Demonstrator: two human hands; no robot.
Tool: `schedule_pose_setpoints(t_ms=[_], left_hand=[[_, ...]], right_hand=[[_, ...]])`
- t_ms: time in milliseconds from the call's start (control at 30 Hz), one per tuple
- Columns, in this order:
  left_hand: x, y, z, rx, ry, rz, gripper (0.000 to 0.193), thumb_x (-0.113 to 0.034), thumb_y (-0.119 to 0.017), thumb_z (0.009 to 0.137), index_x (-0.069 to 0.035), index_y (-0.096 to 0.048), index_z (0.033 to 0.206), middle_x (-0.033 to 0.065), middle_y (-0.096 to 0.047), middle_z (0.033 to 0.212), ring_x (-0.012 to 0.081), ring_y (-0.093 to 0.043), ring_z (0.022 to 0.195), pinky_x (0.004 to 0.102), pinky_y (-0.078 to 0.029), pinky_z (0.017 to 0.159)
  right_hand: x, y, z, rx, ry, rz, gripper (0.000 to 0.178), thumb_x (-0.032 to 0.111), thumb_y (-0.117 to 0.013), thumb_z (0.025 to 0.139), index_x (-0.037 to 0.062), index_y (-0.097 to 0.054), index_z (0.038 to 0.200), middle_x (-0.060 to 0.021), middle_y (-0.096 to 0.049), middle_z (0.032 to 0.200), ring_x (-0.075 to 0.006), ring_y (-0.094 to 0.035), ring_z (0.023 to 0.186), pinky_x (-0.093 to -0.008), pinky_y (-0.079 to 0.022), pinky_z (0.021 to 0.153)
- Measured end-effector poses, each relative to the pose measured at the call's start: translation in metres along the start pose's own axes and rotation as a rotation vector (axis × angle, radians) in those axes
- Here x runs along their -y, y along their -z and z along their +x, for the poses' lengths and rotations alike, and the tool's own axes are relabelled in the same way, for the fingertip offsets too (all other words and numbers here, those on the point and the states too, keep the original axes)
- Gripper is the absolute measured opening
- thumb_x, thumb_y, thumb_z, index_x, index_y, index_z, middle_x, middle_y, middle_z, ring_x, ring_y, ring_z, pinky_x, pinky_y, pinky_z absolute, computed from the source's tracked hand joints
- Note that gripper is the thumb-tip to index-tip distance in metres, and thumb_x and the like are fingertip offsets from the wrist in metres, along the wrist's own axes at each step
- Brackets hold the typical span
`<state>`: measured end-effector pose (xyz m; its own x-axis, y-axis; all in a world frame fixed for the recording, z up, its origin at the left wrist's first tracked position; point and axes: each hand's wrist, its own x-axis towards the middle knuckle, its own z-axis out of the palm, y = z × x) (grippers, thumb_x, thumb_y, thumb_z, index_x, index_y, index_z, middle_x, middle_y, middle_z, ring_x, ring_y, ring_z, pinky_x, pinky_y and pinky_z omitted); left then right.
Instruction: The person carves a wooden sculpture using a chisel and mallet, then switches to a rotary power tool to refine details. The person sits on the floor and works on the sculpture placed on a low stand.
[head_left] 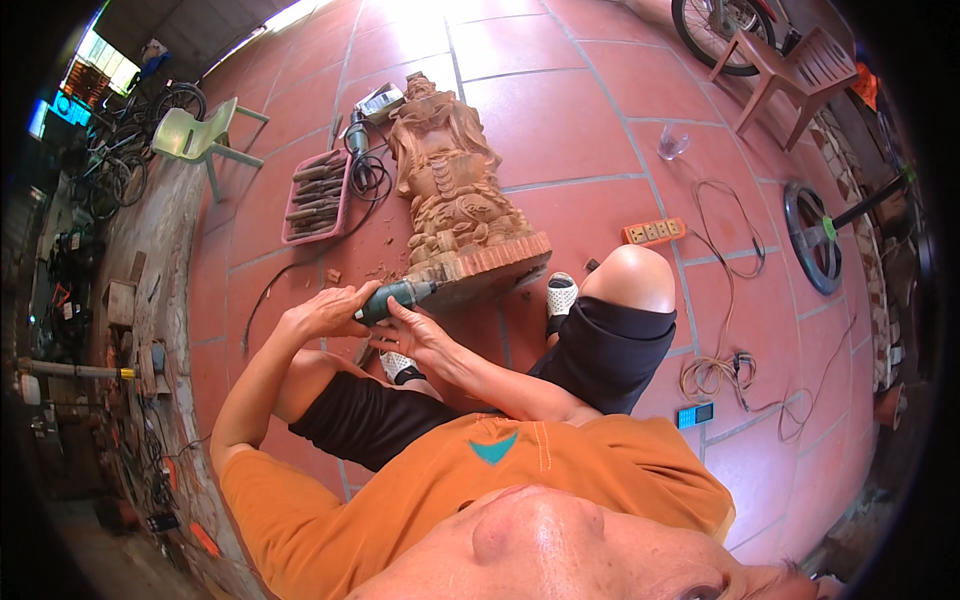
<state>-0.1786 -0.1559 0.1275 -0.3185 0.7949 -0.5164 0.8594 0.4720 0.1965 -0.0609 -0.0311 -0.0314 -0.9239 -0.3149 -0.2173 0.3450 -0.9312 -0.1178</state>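
Note:
A carved wooden statue [445, 165] stands on the tiles in front of me, its reddish-brown base [490, 258] closest to my knees. Both hands hold a dark green die grinder [392, 300], its metal nose pointing right at the lower left corner of the base; whether the tip touches the wood is too small to tell. My left hand [335, 308] wraps the tool's rear from above. From below and to the right, my right hand [418, 336] grips its body, thumb along the side and fingers partly spread underneath.
Left of the statue sit a pink basket [345, 205] of chisels and another corded power tool [357, 135]. Wood chips [333, 275] lie nearby. To the right are an orange power strip [654, 232], tangled cords [712, 375], a blue phone [695, 416] and a clear cup [673, 143].

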Motion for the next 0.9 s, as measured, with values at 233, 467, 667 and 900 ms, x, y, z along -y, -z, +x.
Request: schedule_pose_setpoints(t_ms=[233,467,667,900], left_hand=[[-0.0003,0.0017,0.0003,0.015,0.014,-0.022,0.084,-0.027,-0.079,0.077,-0.007,-0.035,0.145,0.0238,-0.068,0.098,0.042,-0.068,0.094,0.0484,-0.054,0.083],[0.0032,-0.0026,-0.0003,0.011,0.015,-0.021,0.082,-0.024,-0.08,0.078,-0.011,-0.034,0.145,0.0223,-0.066,0.098,0.0411,-0.067,0.095,0.0488,-0.053,0.081],[0.0025,-0.0019,0.0001,0.004,0.002,-0.006,0.081,-0.023,-0.08,0.078,-0.011,-0.034,0.144,0.0214,-0.066,0.098,0.0404,-0.066,0.095,0.0486,-0.053,0.081],[-0.0003,-0.0001,-0.0008,0.011,0.021,-0.002,0.083,-0.023,-0.08,0.077,-0.011,-0.033,0.145,0.0225,-0.066,0.098,0.0419,-0.067,0.095,0.0494,-0.054,0.079]], right_hand=[[0.0015,-0.0032,-0.0011,-0.018,-0.003,0.014,0.037,0.037,-0.074,0.094,0.0117,-0.063,0.119,-0.0097,-0.07,0.116,-0.0298,-0.068,0.107,-0.0523,-0.057,0.094],[-0.0006,-0.0014,-0.0007,-0.007,-0.001,0.009,0.038,0.037,-0.074,0.094,0.0121,-0.063,0.12,-0.0089,-0.07,0.117,-0.0294,-0.068,0.108,-0.0523,-0.057,0.095],[0.0004,0.0028,0.0008,0.016,-0.006,-0.025,0.045,0.04,-0.076,0.092,0.0126,-0.06,0.124,-0.0079,-0.064,0.121,-0.0284,-0.064,0.115,-0.051,-0.057,0.095],[-0.0005,0.0039,0.0022,0.017,-0.017,-0.002,0.04,0.038,-0.076,0.093,0.0132,-0.063,0.121,-0.0079,-0.07,0.118,-0.0283,-0.067,0.11,-0.0517,-0.056,0.096]])
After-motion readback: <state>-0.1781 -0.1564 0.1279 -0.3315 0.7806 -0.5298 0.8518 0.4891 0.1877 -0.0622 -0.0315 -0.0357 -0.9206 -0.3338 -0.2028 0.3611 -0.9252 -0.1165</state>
